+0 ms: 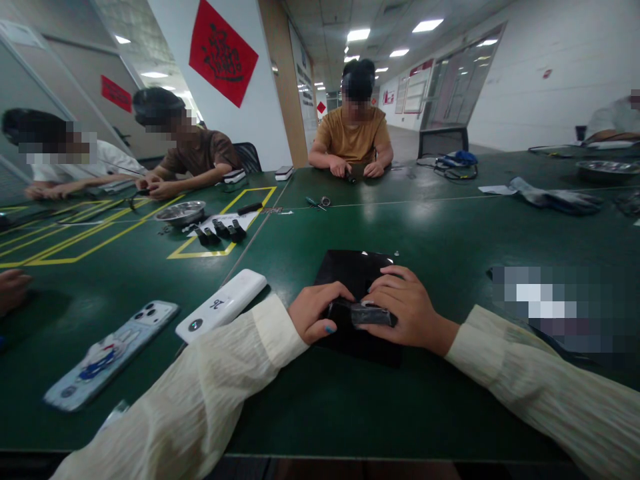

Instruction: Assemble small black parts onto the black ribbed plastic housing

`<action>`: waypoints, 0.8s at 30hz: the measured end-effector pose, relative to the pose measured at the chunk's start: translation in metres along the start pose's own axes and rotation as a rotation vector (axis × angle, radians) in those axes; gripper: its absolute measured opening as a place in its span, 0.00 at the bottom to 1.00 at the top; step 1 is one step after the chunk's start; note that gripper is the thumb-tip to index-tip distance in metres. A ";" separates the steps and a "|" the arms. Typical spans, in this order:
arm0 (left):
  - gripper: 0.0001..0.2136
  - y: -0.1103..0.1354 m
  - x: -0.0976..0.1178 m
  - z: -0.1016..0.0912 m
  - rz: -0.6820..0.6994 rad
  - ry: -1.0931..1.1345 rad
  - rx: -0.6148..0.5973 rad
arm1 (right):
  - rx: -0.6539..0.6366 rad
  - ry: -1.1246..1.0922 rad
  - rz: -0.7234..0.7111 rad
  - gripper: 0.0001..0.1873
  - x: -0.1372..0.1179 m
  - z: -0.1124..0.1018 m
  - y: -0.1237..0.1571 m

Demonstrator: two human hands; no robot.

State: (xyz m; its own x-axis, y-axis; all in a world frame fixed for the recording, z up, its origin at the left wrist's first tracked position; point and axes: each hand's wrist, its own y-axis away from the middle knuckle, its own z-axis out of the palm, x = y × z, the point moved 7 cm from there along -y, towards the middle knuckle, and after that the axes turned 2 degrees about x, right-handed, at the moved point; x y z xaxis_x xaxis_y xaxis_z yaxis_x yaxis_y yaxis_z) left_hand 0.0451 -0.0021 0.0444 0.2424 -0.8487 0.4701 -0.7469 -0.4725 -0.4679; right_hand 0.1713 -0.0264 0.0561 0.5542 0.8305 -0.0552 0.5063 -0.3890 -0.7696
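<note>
In the head view my left hand (318,311) grips the left end of a small dark block-shaped object (374,316), thumb along its near side. Its right part lies in my right hand (407,308), whose fingers wrap over the top. A greyish strip shows along the near edge of this object; its kind I cannot make out. Beneath both hands a glossy black sheet (340,265) lies flat on the green table (320,413). Left of my left hand is a white power bank (233,300) marked 26.
A phone in a light blue case (113,357) lies at left. Further off are a metal bowl (181,213), several black cylindrical parts (220,231) and a grey glove (555,197). One co-worker (353,133) sits opposite; others sit at left, and one is partly visible at far right.
</note>
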 end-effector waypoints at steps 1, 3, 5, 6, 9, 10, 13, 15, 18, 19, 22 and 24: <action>0.34 0.000 -0.001 0.001 -0.020 -0.022 -0.001 | 0.000 -0.008 0.011 0.13 0.001 0.000 0.000; 0.31 -0.001 -0.005 0.001 -0.062 -0.067 0.018 | -0.001 -0.023 0.019 0.13 0.003 0.001 0.001; 0.28 -0.001 -0.008 0.002 -0.092 -0.098 0.051 | -0.010 -0.043 0.013 0.13 0.005 0.003 0.002; 0.28 -0.001 -0.009 0.002 -0.101 -0.108 0.065 | -0.018 -0.053 0.008 0.13 0.005 0.004 0.003; 0.29 0.001 -0.014 0.003 -0.133 -0.152 0.092 | -0.043 -0.067 0.029 0.15 0.008 0.006 0.004; 0.30 0.002 -0.015 0.003 -0.140 -0.172 0.101 | -0.057 -0.067 0.048 0.15 0.009 0.007 0.004; 0.31 0.004 -0.015 -0.001 -0.142 -0.229 0.134 | -0.096 -0.094 0.105 0.23 0.013 0.011 0.004; 0.33 0.005 -0.014 -0.006 -0.154 -0.254 0.164 | -0.076 -0.133 0.116 0.32 0.015 0.010 0.005; 0.32 0.006 -0.014 -0.012 -0.218 -0.260 0.193 | -0.010 -0.162 0.089 0.39 0.016 0.006 0.006; 0.31 0.006 -0.014 -0.013 -0.245 -0.249 0.194 | -0.005 -0.157 0.077 0.37 0.015 0.005 0.007; 0.28 0.006 -0.014 -0.013 -0.300 -0.198 0.184 | -0.020 -0.122 0.045 0.24 0.012 0.004 0.006; 0.28 0.005 -0.014 -0.012 -0.312 -0.175 0.179 | -0.012 -0.104 0.025 0.16 0.009 0.002 0.005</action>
State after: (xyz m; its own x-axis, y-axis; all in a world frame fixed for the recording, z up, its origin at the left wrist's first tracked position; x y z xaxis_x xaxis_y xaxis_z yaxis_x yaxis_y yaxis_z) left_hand 0.0303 0.0101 0.0445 0.5539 -0.6785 0.4826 -0.5050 -0.7346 -0.4531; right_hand 0.1773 -0.0198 0.0504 0.4956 0.8572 -0.1402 0.5015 -0.4141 -0.7596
